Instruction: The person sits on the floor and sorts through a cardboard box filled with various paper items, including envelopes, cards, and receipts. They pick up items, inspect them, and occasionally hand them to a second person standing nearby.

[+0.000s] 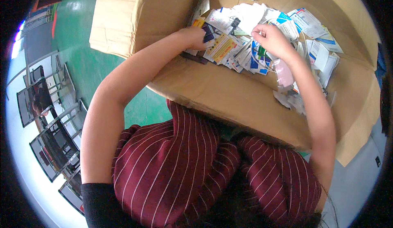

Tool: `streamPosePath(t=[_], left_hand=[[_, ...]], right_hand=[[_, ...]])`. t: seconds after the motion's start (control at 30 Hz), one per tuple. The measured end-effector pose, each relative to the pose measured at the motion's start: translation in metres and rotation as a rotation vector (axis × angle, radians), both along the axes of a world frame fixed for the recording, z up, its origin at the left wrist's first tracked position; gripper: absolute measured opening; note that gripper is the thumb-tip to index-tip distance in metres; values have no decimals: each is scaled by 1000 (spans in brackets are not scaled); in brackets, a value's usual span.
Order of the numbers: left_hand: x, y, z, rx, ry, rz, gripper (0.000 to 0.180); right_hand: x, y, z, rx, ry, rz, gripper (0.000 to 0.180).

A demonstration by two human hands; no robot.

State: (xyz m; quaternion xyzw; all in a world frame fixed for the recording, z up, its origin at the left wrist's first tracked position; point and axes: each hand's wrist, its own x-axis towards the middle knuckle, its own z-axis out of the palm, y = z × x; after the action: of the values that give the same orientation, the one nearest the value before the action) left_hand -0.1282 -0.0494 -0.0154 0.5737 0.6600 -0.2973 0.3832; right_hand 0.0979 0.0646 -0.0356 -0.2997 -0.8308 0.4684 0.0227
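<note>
A large cardboard box (229, 86) stands open in front of me, with both my hands reaching into it. Inside lies a heap of small printed cartons and leaflets (305, 23) in white, blue and yellow. My left hand (194, 38) is at the heap's left side, against a dark blue packet (208, 34); its fingertips are hidden. Over the middle of the heap, my right hand (271, 40) is pinched closed at a thin white cable (254, 57) that loops around it. A yellow-and-white carton (224, 47) lies between the hands.
Pale pink plastic (283, 74) and crumpled clear wrap (292, 101) lie beside my right forearm. The box's left flap (114, 19) folds outward over the green floor (75, 27). Metal-framed folding chairs (53, 146) stand at the left. Striped maroon cloth (176, 162) covers my lap.
</note>
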Motion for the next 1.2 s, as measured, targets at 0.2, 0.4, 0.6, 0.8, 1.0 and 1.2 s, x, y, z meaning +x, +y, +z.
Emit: streamPosePath(t=[0.2, 0.4, 0.6, 0.8, 1.0, 1.2], left_hand=[[4, 7, 1, 349, 204, 115, 45], [-6, 13, -8, 301, 196, 182, 47], [-13, 15, 21, 420, -421, 313, 56], [3, 5, 44, 681, -605, 148, 45], [20, 8, 58, 683, -665, 137, 46], [31, 11, 64, 722, -829, 250, 42]], right_hand=[[9, -9, -13, -61, -98, 73, 18], [11, -10, -17, -26, -115, 86, 19], [14, -1, -18, -91, -105, 14, 19], [6, -4, -9, -29, 130, -125, 24], [-18, -20, 43, -973, 81, -260, 38], [-19, -33, 46, -1261, 292, -328, 37]])
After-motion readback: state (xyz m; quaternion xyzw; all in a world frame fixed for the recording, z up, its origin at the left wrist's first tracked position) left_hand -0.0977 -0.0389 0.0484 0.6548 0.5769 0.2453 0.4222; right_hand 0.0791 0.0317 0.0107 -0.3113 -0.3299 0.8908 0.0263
